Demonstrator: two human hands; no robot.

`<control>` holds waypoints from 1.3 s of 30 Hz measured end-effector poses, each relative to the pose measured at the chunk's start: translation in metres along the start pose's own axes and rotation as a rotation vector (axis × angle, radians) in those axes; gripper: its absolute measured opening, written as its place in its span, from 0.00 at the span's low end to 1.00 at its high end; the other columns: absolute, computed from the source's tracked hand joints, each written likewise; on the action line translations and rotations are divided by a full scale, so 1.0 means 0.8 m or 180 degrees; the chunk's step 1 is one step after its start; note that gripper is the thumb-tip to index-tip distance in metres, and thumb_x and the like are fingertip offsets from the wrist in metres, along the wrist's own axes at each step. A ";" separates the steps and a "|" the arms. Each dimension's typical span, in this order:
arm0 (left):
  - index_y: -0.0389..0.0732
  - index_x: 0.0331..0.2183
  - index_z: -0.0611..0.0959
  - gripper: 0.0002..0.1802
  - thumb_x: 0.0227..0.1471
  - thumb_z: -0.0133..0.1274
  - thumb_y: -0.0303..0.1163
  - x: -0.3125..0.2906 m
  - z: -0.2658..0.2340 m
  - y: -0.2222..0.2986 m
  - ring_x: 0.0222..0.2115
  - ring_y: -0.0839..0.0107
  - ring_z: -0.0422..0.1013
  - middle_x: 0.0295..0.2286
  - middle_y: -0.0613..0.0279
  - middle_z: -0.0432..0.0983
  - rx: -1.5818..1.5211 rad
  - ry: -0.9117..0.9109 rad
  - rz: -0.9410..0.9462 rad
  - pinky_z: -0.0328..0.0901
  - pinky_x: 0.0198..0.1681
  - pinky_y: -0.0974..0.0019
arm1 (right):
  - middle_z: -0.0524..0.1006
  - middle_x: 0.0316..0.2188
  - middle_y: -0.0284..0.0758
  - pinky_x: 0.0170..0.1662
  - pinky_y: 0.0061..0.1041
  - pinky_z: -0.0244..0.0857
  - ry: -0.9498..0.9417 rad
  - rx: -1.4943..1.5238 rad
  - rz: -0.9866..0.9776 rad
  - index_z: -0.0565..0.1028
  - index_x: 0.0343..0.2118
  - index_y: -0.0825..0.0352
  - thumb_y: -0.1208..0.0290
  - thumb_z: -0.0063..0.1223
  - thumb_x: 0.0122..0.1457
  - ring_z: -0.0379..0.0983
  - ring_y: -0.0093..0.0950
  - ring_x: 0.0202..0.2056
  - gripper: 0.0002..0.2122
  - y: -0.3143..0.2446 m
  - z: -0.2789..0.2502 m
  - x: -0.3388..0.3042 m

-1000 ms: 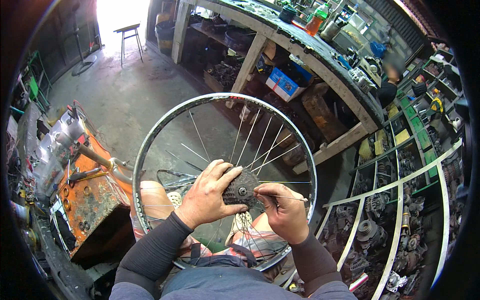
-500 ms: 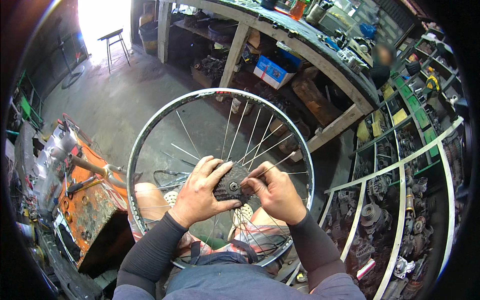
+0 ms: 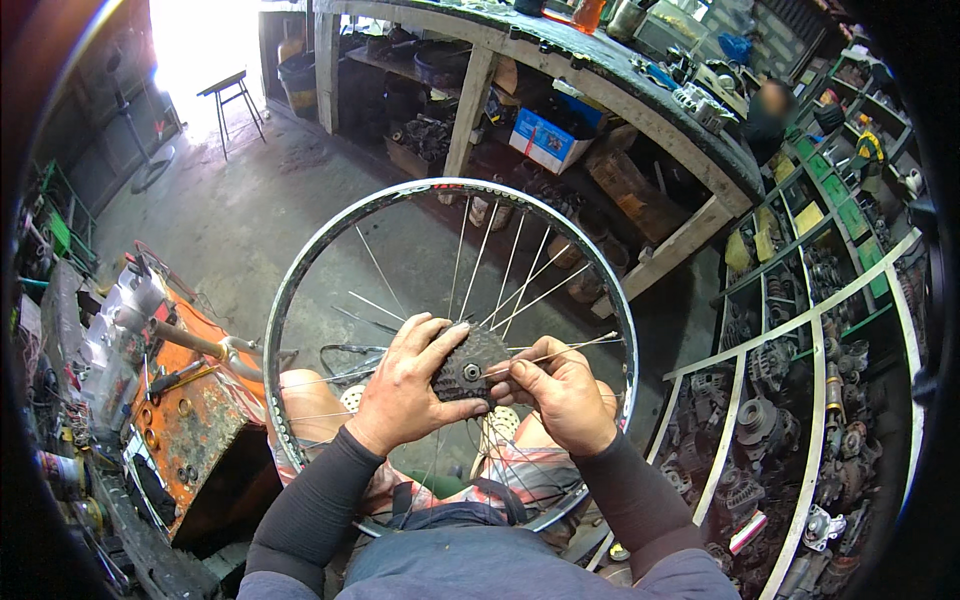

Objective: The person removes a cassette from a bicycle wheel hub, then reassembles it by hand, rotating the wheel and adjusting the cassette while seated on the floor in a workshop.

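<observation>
A bicycle wheel [image 3: 272, 345] stands in front of me over my lap, with only some of its spokes visible between rim and hub. At its hub sits a dark, greasy sprocket cassette [image 3: 472, 350]. My left hand [image 3: 405, 390] is wrapped around the cassette's left side, thumb below and fingers over the top. Close beside the cassette's right edge, my right hand [image 3: 568, 400] pinches a thin metal spoke [image 3: 590, 342], which points right toward the rim. The spoke's inner end at the hub is partly hidden by my fingers.
An orange, rusty metal box [image 3: 205, 430] with tools on it stands at my left. Ahead is a long workbench [image 3: 690, 150] with a blue-and-white carton [image 3: 550, 140] beneath. Shelves of metal parts [image 3: 765, 420] line my right. A stool [image 3: 235, 105] stands near the doorway; a person [image 3: 768, 120] is beyond the bench.
The spoke in my right hand has swung from slanting upward to lying nearly level, its outer end nearer the rim. My left hand keeps its hold on the cassette. The view has shifted slightly.
</observation>
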State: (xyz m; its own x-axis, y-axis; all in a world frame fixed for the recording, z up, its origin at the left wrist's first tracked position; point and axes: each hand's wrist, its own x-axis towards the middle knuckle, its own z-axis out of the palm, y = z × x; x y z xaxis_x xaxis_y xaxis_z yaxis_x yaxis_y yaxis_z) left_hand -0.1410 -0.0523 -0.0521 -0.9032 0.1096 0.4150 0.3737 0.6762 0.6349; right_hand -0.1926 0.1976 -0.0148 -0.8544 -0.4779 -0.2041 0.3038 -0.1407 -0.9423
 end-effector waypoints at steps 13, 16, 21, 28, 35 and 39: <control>0.40 0.67 0.81 0.57 0.39 0.85 0.53 0.003 -0.002 0.001 0.68 0.41 0.69 0.62 0.44 0.77 -0.0132 0.0004 0.0063 0.67 0.72 0.44 | 0.88 0.46 0.50 0.47 0.34 0.88 0.0217 -0.0155 -0.0197 0.78 0.48 0.71 0.81 0.56 0.77 0.90 0.34 0.42 0.02 0.006 0.009 -0.008; 0.41 0.68 0.81 0.58 0.40 0.85 0.53 0.004 0.000 -0.002 0.69 0.40 0.68 0.63 0.44 0.76 -0.0145 -0.0021 0.0067 0.66 0.73 0.44 | 0.88 0.45 0.52 0.47 0.36 0.88 0.0306 0.0813 -0.0195 0.77 0.47 0.70 0.79 0.57 0.78 0.90 0.36 0.42 0.01 0.027 0.005 -0.010; 0.42 0.68 0.81 0.57 0.40 0.84 0.54 0.000 -0.007 -0.004 0.70 0.39 0.67 0.63 0.44 0.76 -0.0110 0.0010 0.0046 0.66 0.74 0.44 | 0.88 0.49 0.48 0.51 0.34 0.88 0.0191 -0.1788 -0.1413 0.78 0.48 0.73 0.82 0.59 0.76 0.90 0.37 0.46 0.03 0.018 0.040 -0.037; 0.41 0.67 0.82 0.56 0.41 0.84 0.55 0.004 -0.005 -0.001 0.69 0.41 0.68 0.62 0.44 0.78 -0.0103 0.0056 0.0051 0.67 0.73 0.44 | 0.89 0.44 0.47 0.48 0.35 0.85 -0.0106 -0.3010 -0.2644 0.82 0.48 0.72 0.89 0.69 0.61 0.91 0.42 0.44 0.13 -0.003 0.047 -0.024; 0.40 0.67 0.81 0.55 0.39 0.83 0.45 0.002 0.005 -0.009 0.70 0.38 0.67 0.62 0.43 0.78 -0.0181 0.0081 0.0001 0.64 0.75 0.42 | 0.86 0.36 0.44 0.43 0.37 0.83 -0.0776 -0.4128 -0.2605 0.81 0.43 0.70 0.81 0.65 0.60 0.88 0.43 0.38 0.08 -0.054 0.072 -0.003; 0.40 0.68 0.81 0.59 0.37 0.85 0.51 0.003 0.001 -0.007 0.70 0.38 0.67 0.63 0.43 0.77 -0.0227 0.0041 -0.0013 0.64 0.75 0.42 | 0.89 0.38 0.43 0.44 0.31 0.85 -0.0126 -0.2425 -0.1764 0.83 0.45 0.71 0.79 0.63 0.75 0.91 0.30 0.43 0.02 -0.083 0.076 0.000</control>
State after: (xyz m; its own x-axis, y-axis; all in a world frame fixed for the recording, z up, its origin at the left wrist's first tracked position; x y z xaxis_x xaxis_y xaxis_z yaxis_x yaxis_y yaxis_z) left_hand -0.1453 -0.0553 -0.0551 -0.9022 0.0973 0.4203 0.3845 0.6230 0.6812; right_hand -0.1875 0.1541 0.0638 -0.7753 -0.5439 0.3211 -0.5111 0.2415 -0.8249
